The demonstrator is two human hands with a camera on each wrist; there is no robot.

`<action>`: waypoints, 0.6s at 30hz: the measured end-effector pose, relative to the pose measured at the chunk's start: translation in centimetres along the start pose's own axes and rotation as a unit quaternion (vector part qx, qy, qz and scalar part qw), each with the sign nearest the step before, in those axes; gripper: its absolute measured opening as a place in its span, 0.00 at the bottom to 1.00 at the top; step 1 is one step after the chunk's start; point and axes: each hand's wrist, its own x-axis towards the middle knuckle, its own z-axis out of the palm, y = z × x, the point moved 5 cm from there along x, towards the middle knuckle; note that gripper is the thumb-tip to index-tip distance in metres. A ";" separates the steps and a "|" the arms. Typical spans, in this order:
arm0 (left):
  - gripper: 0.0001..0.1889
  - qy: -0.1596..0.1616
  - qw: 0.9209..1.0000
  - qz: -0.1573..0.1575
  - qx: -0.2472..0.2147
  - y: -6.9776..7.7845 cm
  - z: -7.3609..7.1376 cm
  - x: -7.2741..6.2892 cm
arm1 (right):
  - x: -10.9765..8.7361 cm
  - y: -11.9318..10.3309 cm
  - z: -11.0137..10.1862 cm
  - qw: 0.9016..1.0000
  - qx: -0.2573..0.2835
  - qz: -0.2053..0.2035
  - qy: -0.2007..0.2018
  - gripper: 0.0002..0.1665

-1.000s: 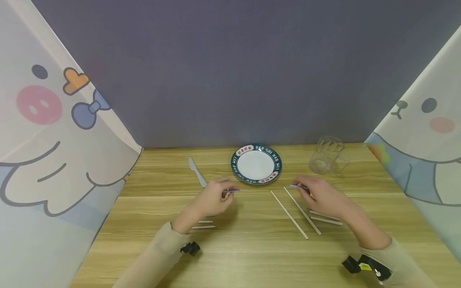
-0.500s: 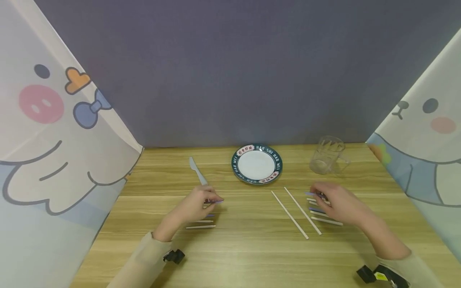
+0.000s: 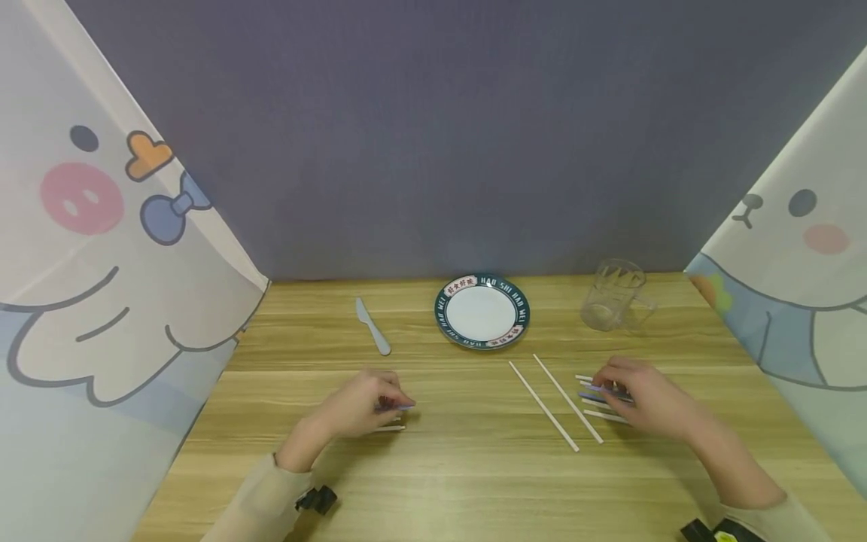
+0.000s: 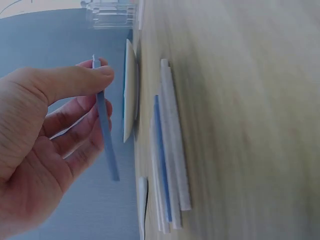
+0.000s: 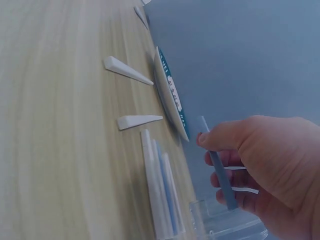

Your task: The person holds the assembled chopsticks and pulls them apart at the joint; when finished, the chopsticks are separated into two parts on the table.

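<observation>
In the left wrist view, my left hand [image 4: 55, 115] pinches a slim blue stick [image 4: 107, 140] with a small pale tip between thumb and fingers. Beside it on the table lie several white sticks [image 4: 175, 140] and one blue stick, roughly parallel; in the head view the hand partly covers them. My right hand [image 3: 653, 399] also pinches a blue stick [image 5: 223, 177], held over a second group on the right. That group has white sticks [image 5: 152, 180] and another blue one [image 5: 168, 185]. Two white chopsticks [image 3: 544, 406] lie slanted and apart, left of my right hand.
A plate [image 3: 443, 324] with a dark green lettered rim sits at the back middle. A clear mug [image 3: 606, 301] stands at the back right, its handle to the right. A pale knife [image 3: 373, 326] lies at the left, beyond my left hand. Patterned cloth panels flank the table [image 3: 447, 489].
Both hands have come nearer the table's front, each carrying its blue stick. My left hand has moved left over its group, uncovering the knife handle; my right has moved right over the other group.
</observation>
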 end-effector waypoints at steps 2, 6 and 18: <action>0.09 -0.010 1.000 -0.008 -0.008 0.0 0.3 -0.2 | -0.3 0.0 0.2 1.000 0.008 0.000 0.001 0.16; 0.08 -0.031 0.999 -0.016 -0.011 0.0 0.8 -0.5 | -0.9 0.3 0.7 0.999 0.035 -0.002 -0.015 0.15; 0.06 -0.072 0.996 -0.044 -0.028 -0.4 2.0 -0.8 | -2.0 0.7 1.8 0.992 0.113 0.011 -0.060 0.17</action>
